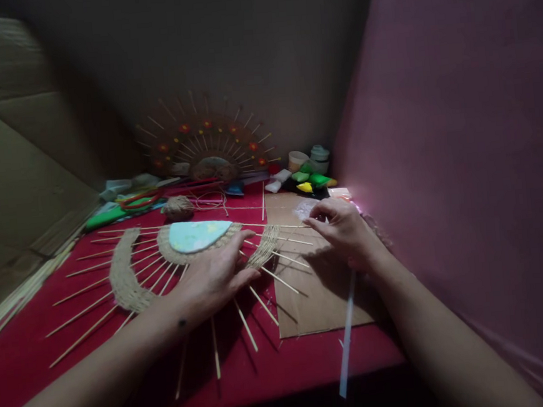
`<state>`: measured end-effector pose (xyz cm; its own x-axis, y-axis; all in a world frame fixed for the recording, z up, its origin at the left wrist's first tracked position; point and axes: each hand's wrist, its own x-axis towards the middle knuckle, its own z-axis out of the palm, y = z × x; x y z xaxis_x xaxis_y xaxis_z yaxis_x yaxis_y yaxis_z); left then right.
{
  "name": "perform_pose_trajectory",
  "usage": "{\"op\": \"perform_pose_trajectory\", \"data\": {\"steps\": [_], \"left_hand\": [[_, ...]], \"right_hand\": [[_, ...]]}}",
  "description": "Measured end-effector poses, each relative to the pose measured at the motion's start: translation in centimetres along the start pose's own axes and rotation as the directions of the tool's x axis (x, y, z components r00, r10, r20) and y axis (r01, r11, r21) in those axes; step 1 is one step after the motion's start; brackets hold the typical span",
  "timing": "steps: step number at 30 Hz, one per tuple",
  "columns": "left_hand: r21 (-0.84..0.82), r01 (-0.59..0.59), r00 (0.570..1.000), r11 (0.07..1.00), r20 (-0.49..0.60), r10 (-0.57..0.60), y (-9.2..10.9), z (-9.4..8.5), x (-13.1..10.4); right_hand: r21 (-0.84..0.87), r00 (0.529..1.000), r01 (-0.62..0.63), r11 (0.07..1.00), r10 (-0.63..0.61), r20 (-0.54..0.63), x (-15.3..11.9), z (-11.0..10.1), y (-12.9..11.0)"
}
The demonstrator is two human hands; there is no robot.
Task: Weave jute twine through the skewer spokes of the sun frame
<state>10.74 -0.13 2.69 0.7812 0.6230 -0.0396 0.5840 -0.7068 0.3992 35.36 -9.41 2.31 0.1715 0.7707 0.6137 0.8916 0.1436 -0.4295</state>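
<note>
A half-round fan frame (pixel 134 283) of thin sticks and woven twine bands lies on the red cloth, with a pale blue half-disc (pixel 199 234) at its centre. My left hand (pixel 215 270) rests over its right side, thumb and fingers closed about the sticks by the outer band. My right hand (pixel 336 226) is closed in a pinch at the tip of the uppermost right stick. Towards it runs a thin strand from the twine ball (pixel 178 207); its held end is too small to see clearly. Below the right hand slants a translucent white strip (pixel 348 338).
A cardboard sheet (pixel 317 306) lies under the right-hand sticks. Behind stand a finished fan with orange flowers (pixel 206 127), orange-handled scissors (pixel 139 200), coloured packets (pixel 316 180) and a small cup (pixel 298 159). Cardboard (pixel 9 161) rises at left, a pink wall (pixel 460 151) at right.
</note>
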Motion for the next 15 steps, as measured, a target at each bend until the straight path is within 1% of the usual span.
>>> {"op": "perform_pose_trajectory", "data": {"steps": [4, 9, 11, 15], "left_hand": [[-0.018, -0.017, 0.999, 1.000, -0.041, 0.016, -0.21, 0.04, 0.04], [-0.028, 0.000, 0.999, 1.000, -0.052, -0.002, -0.22, 0.05, 0.11], [-0.025, 0.006, 0.997, 1.000, -0.073, -0.008, -0.29, 0.14, 0.14], [-0.010, 0.020, 0.995, 1.000, -0.100, -0.021, -0.59, 0.38, 0.24]], "right_hand": [[-0.021, 0.999, -0.032, 0.999, 0.031, -0.039, -0.15, 0.15, 0.27], [-0.057, 0.993, -0.082, 0.995, 0.076, -0.086, -0.46, 0.25, -0.14], [-0.094, 0.993, -0.080, 0.992, 0.071, -0.097, -0.63, 0.26, -0.32], [-0.140, 0.996, -0.034, 0.990, 0.022, -0.091, -0.86, 0.32, -0.25]]}}
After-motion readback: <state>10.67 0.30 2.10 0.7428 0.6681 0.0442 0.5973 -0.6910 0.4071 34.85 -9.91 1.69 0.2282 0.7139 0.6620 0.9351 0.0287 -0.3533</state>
